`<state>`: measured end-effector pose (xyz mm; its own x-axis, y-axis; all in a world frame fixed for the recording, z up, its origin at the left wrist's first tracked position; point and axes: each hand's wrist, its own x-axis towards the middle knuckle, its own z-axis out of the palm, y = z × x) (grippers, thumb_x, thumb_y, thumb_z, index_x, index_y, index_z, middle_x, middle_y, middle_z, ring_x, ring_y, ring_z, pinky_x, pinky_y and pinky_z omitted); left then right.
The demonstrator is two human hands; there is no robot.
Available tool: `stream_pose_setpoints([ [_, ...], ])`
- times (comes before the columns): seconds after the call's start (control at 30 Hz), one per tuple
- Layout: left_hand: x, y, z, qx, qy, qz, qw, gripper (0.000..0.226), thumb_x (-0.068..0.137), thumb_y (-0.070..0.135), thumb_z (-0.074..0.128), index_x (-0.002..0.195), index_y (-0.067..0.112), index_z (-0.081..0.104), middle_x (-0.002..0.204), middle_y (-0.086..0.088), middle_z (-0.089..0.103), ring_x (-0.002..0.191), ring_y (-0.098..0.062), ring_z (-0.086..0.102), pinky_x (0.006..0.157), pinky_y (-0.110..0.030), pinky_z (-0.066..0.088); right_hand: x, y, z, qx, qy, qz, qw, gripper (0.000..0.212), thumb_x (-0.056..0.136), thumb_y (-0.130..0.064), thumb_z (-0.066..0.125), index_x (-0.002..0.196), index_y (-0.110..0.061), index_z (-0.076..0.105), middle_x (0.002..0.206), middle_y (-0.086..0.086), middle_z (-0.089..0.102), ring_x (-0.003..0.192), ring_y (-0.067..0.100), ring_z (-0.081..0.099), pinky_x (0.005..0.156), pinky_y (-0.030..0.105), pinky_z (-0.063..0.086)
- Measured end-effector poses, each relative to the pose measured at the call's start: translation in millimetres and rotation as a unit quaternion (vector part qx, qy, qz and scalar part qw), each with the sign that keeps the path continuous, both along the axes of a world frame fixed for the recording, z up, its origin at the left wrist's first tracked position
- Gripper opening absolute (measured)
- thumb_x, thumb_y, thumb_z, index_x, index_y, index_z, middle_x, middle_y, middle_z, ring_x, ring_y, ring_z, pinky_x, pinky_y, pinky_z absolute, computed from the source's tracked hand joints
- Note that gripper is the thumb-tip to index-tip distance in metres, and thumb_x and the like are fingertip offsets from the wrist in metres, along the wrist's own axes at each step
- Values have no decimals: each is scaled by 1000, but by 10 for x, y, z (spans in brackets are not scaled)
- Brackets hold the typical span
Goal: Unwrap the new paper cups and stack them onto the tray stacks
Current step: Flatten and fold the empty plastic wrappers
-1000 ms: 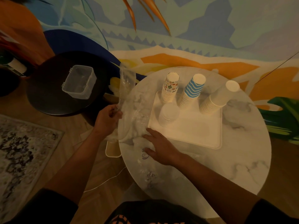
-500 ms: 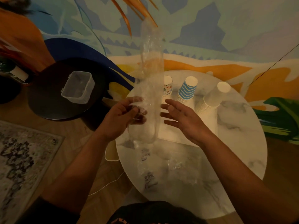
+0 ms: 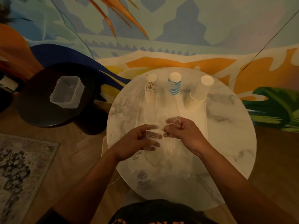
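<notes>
A clear plastic wrapper (image 3: pixel 159 113) hangs stretched between both hands over the round marble table (image 3: pixel 229 131). My left hand (image 3: pixel 139 141) holds its near end with fingers inside or behind the film. My right hand (image 3: pixel 181 130) pinches the wrapper with curled fingers. On the white tray (image 3: pixel 204 120) stand three upside-down cup stacks: a patterned stack (image 3: pixel 150 87), a blue-striped stack (image 3: pixel 174 84) and a plain cream stack (image 3: pixel 199 94) leaning right. Whether cups remain inside the wrapper cannot be told.
More crumpled clear plastic (image 3: pixel 144 177) lies on the table's near side. A dark round side table (image 3: pixel 48 101) at the left carries an empty clear plastic box (image 3: pixel 67 91). A patterned rug (image 3: pixel 21 172) covers the floor at the left. A painted wall rises behind.
The wrapper, held upright half a second ago, now lies lower and flatter between my hands. My right hand, open before, has closed on it. Both hands came together over the tray's near edge.
</notes>
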<state>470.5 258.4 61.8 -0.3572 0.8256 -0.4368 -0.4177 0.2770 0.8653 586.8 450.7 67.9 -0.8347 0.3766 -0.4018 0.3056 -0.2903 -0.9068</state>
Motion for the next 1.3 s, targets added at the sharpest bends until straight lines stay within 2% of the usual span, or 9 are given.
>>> stream_pose_setpoints([
  [0.1, 62, 172, 25, -15, 14, 48, 999, 33, 97, 10, 64, 130, 9, 58, 116, -16, 73, 104, -39, 71, 93, -48, 58, 135, 20, -45, 26, -7, 7, 1000, 20, 87, -1, 74, 105, -9, 72, 94, 18, 77, 90, 36, 74, 92, 47, 58],
  [0.2, 122, 360, 63, -40, 91, 73, 992, 16, 99, 10, 62, 114, 8, 66, 99, -13, 77, 88, -30, 75, 82, -38, 62, 228, 54, -58, 13, -9, 1, 1000, 15, 92, -6, 70, 106, -9, 73, 95, 18, 77, 93, 33, 75, 93, 45, 58],
  [0.33, 136, 521, 85, -49, 97, 112, 988, 12, 99, 9, 60, 101, 4, 71, 88, -11, 78, 75, -24, 75, 72, -32, 63, 341, 181, -57, -11, -9, -36, 999, 16, 97, -14, 65, 106, -5, 74, 97, 16, 77, 95, 29, 75, 93, 39, 57],
  [0.5, 177, 634, 86, -59, 108, 118, 985, 16, 102, 13, 57, 101, 4, 71, 87, -10, 78, 72, -23, 74, 72, -34, 62, 497, 328, -62, 31, -20, -46, 998, 16, 98, -13, 62, 107, -7, 74, 92, 12, 79, 90, 22, 76, 87, 30, 57],
  [0.63, 253, 676, 74, -57, 100, 113, 987, 17, 102, 13, 56, 101, 3, 70, 89, -12, 78, 75, -24, 74, 73, -34, 62, 591, 419, -65, 46, -13, -35, 998, 19, 102, -11, 57, 111, -6, 72, 94, 13, 78, 91, 25, 76, 90, 34, 56],
  [0.83, 271, 739, 177, -64, -22, 30, 997, 37, 96, 33, 59, 116, 3, 67, 110, -15, 76, 92, -31, 73, 84, -41, 59, 703, 485, -3, 39, 16, 49, 998, 20, 101, -1, 53, 114, -3, 68, 94, 15, 78, 90, 27, 75, 86, 31, 59],
  [0.93, 301, 847, 234, -52, -13, 76, 996, 24, 102, 23, 56, 110, 3, 68, 106, -14, 76, 83, -25, 74, 76, -34, 59, 722, 505, 5, 26, 30, 81, 996, 23, 102, 1, 51, 117, -6, 67, 94, 18, 76, 91, 31, 75, 90, 36, 58],
  [1.07, 317, 906, 267, -33, 55, 123, 990, 18, 102, 12, 56, 108, 0, 68, 99, -12, 77, 77, -21, 73, 70, -29, 60, 751, 564, 41, 2, 26, 65, 998, 24, 102, 0, 50, 119, -7, 66, 99, 17, 77, 97, 30, 75, 87, 28, 57],
  [1.3, 280, 863, 311, -50, 108, 28, 993, 18, 102, 5, 54, 117, 3, 63, 103, -11, 77, 86, -28, 75, 78, -38, 61, 761, 637, 47, -9, 15, 65, 998, 30, 99, -9, 58, 129, -9, 62, 118, 11, 74, 107, 30, 72, 94, 36, 57],
])
